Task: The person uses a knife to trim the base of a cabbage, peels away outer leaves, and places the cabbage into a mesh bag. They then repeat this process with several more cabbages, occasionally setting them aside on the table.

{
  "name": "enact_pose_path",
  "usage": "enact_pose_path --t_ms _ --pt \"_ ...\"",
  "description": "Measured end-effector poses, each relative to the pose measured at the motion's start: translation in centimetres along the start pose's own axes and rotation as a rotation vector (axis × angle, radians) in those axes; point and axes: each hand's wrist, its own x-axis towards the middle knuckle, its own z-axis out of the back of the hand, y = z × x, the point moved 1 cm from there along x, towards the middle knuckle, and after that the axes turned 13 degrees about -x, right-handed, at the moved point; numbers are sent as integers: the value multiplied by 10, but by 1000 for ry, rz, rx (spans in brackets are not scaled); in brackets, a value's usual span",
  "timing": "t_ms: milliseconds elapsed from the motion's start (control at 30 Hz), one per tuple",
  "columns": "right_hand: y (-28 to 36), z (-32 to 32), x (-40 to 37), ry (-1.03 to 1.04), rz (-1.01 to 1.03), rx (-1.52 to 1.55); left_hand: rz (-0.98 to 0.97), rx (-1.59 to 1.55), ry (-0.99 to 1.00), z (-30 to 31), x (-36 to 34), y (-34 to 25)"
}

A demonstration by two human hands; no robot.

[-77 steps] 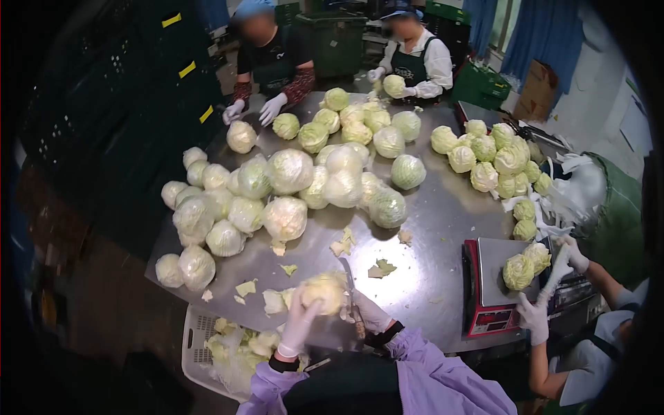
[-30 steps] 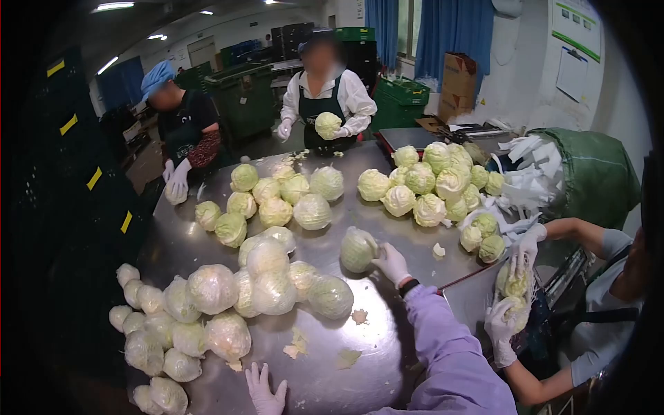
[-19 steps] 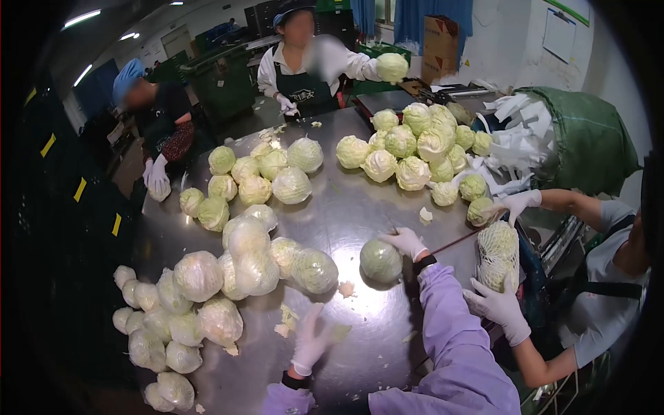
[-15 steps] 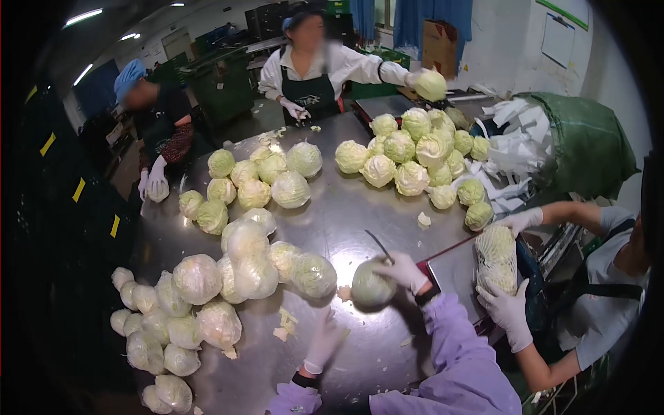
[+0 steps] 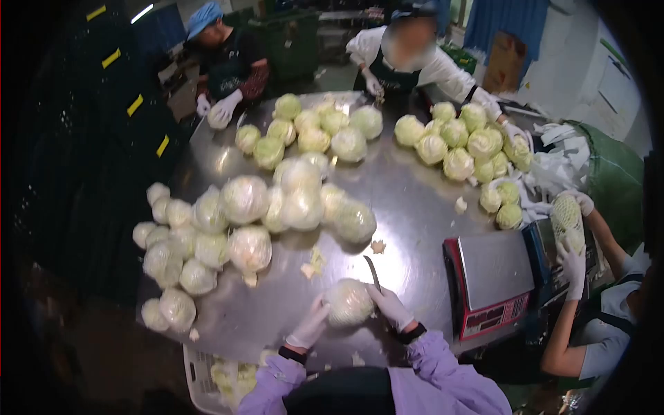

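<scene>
A pale cabbage (image 5: 349, 303), which looks wrapped in clear film, is between my gloved hands near the front of the steel table. My left hand (image 5: 311, 325) is curled against its left side. My right hand (image 5: 391, 306) touches the right side and also grips a knife (image 5: 373, 272), whose dark curved blade points up and away from me. The part of the knife inside my fingers is hidden. Beyond the blade lies a small leaf scrap (image 5: 377, 247). Film-wrapped cabbages (image 5: 245, 199) are heaped to the left.
A red-framed scale (image 5: 495, 271) stands at right. Bare cabbages (image 5: 458, 164) are piled far right, others (image 5: 315, 138) far left. A white basket (image 5: 200, 379) with leaves sits below the front edge. Co-workers stand behind the table; another at right holds a netted cabbage (image 5: 566, 216).
My right hand has brought the cabbage and knife toward me, away from the scale. My left hand has come up against the cabbage. Opposite, a co-worker's outstretched hand has lowered to the pile.
</scene>
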Motion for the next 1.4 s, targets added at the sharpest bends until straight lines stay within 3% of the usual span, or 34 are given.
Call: enact_pose_path --t_ms 100,200,367,433,500,533,600,633,700,733,767,833,867,967,1133,1200,1400 --pt "-3 -37 -14 198 39 34 -127 84 3 26 -61 0" --pt "-17 -69 -24 354 -45 137 -139 130 -124 36 -119 7" --pt "-48 -97 -49 500 -194 -222 -135 191 -360 43 -167 51" --pt "-54 -100 -60 463 -172 -54 -235 180 -319 50 -168 65" --pt "-57 -88 -70 403 -199 -58 -365 727 -434 54 -164 74" --pt "-67 -81 -75 389 -198 -59 -365 724 -420 52 -160 76" --pt "-82 -70 -91 378 -239 -178 -430 1172 -399 29 -146 67" --pt "-87 -60 -94 358 -239 -173 -431 1170 -378 21 -139 65" --pt "-66 -47 -119 402 -215 -517 -431 1378 -392 3 -127 68" --pt "-65 -41 -124 341 -105 -707 -453 1423 -413 -3 -122 70" --pt "-72 -39 -129 322 -116 -698 -450 1423 -388 -6 -119 70" --pt "-63 -42 -141 -16 573 -916 -501 1370 -391 -13 -112 71" --pt "-62 -40 -153 52 398 -936 -491 1370 -372 -16 -110 70" --pt "-46 -46 -164 108 198 -1088 -402 1336 -419 -17 -105 67" --pt "-57 -54 -145 113 216 -1254 -354 1426 -459 -17 -100 69" --pt "-63 -57 -129 37 408 -1215 -318 1384 -481 -19 -104 66" --pt "-58 -55 -109 89 357 -1258 -320 1451 -471 -24 -103 71"
